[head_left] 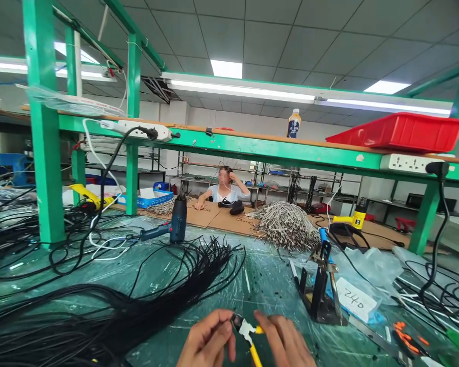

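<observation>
In the head view, my right hand (288,341) is closed round yellow-handled cutting pliers (247,330), whose handles come down and to the right. Beside it, my left hand (208,339) is pinched at the dark jaws of the pliers. Whatever lies between its fingertips is too small and dark to name. To the left a thick bundle of black cables (137,311) spreads over the bench, its loose ends pointing away from me. A small black bench fixture (321,295) with a blue-tipped lever stands to the right of my hands.
A blue heat gun (179,221) stands nozzle-up behind the bundle. A heap of pale cables (286,224) lies farther back. A marked card (355,299) and orange-handled tools (405,336) are at right. A person (229,191) sits opposite. A green shelf beam (252,145) crosses above.
</observation>
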Action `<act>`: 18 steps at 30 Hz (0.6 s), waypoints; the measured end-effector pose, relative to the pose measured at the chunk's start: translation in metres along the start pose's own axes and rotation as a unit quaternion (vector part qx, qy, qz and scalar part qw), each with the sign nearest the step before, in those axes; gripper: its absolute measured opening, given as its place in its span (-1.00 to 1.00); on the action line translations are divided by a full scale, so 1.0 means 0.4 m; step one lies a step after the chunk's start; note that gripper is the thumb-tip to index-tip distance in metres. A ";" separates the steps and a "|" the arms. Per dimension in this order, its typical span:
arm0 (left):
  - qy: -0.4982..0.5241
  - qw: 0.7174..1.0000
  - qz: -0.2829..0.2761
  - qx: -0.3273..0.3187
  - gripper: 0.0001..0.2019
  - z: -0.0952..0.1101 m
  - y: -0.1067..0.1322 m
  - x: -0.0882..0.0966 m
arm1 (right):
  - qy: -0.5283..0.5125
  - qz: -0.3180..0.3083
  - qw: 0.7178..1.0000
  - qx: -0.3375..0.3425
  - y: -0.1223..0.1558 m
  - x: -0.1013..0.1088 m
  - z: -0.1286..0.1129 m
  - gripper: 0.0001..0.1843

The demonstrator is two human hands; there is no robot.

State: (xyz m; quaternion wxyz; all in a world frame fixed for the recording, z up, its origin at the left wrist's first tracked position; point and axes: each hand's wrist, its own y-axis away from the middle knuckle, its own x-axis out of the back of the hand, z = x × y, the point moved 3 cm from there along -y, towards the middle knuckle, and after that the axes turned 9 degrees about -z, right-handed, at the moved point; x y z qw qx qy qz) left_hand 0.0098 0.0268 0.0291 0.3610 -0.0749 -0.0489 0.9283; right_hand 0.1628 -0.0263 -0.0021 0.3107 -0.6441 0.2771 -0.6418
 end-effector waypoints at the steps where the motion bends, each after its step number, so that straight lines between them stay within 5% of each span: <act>1: 0.000 1.000 0.004 0.000 -0.57 0.000 0.000 0.000 | 0.004 -0.005 1.000 0.003 0.001 -0.002 0.003 -0.56; 18: -0.049 0.998 0.033 0.007 -0.55 0.006 0.001 0.003 | 0.066 0.020 0.998 0.006 -0.007 0.005 -0.003 -0.60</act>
